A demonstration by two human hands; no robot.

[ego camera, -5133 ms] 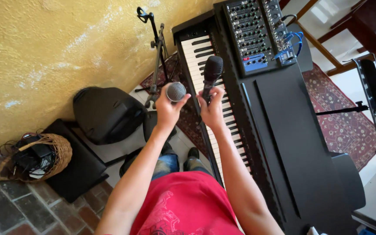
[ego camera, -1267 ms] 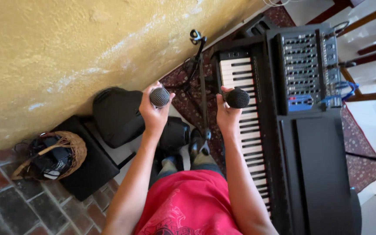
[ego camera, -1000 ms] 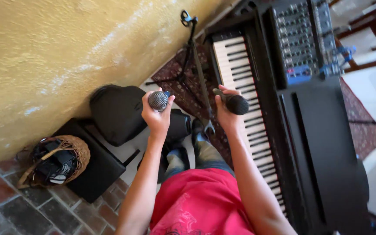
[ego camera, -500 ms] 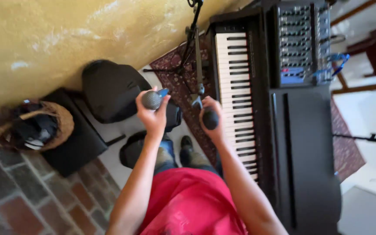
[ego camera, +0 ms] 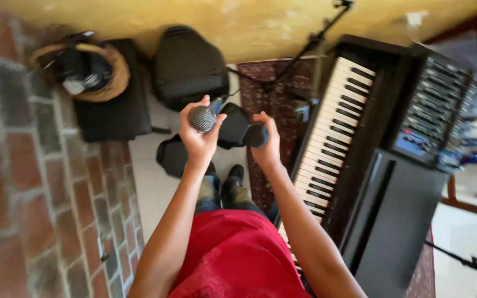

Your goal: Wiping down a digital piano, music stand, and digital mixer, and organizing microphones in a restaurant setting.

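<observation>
I hold one microphone in each hand, out in front of my red shirt (ego camera: 238, 259). My left hand (ego camera: 199, 140) is wrapped tight around a microphone with a grey mesh head (ego camera: 202, 118). That round head sits on top of my fist and faces up at me. Its handle runs down and away through my closed fingers, so the long part points mostly toward the floor. My right hand (ego camera: 267, 144) is closed around a black microphone (ego camera: 256, 135). This one lies more on its side. Its dark head sticks out to the left of my fist, toward my other hand, and its handle is hidden inside my fingers. The two heads are near each other but not touching. The grey one is a bit higher in the picture and the black one is a bit lower. A black bag (ego camera: 233, 126) lies on the floor under the gap between my hands. My shoes (ego camera: 233, 182) are just below that. A keyboard (ego camera: 332, 132) with white keys is on my right, and my right hand is the one closer to it. A mixer with many knobs (ego camera: 437, 110) sits on the far side of the keyboard. A microphone stand (ego camera: 310, 44) leans by the yellow wall (ego camera: 249, 22). On my left is a brick floor (ego camera: 28, 193) and a basket with cables (ego camera: 84, 66).
</observation>
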